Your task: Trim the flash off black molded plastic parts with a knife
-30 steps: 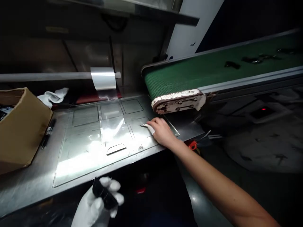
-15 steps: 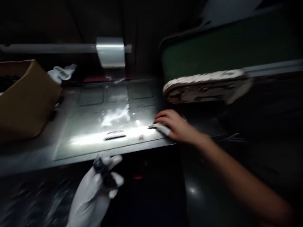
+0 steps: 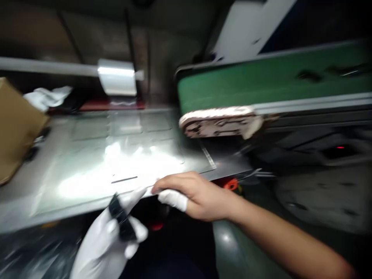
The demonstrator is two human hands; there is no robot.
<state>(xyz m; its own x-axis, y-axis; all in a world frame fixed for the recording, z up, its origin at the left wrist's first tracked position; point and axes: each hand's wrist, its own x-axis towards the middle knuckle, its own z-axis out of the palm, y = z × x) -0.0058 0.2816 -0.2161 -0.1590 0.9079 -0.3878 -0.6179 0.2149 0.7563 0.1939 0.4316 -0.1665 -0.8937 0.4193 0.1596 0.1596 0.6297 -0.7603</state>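
Note:
My left hand (image 3: 101,240), in a white glove, is closed around a small black part (image 3: 122,219) just off the table's front edge. The exact kind of part is blurred. My right hand (image 3: 197,195) is bare, with a white covering on the thumb. Its index finger and thumb are brought together beside the left glove's fingertips. Whatever lies between them, if anything, is too small to make out. Behind the hands, a thin dark strip (image 3: 124,179) lies on the glossy clear sheet (image 3: 87,155) covering the table.
A cardboard box (image 3: 17,128) stands at the left, near a crumpled white cloth (image 3: 48,97). A roll of clear film (image 3: 117,79) hangs on a bar at the back. To the right runs a green conveyor belt (image 3: 232,83) carrying dark items (image 3: 309,75). Dark plastic (image 3: 37,252) lies lower left.
My right hand has come from the tabletop toward my left hand. My left hand still holds the black part. The view has shifted to the right and brightened.

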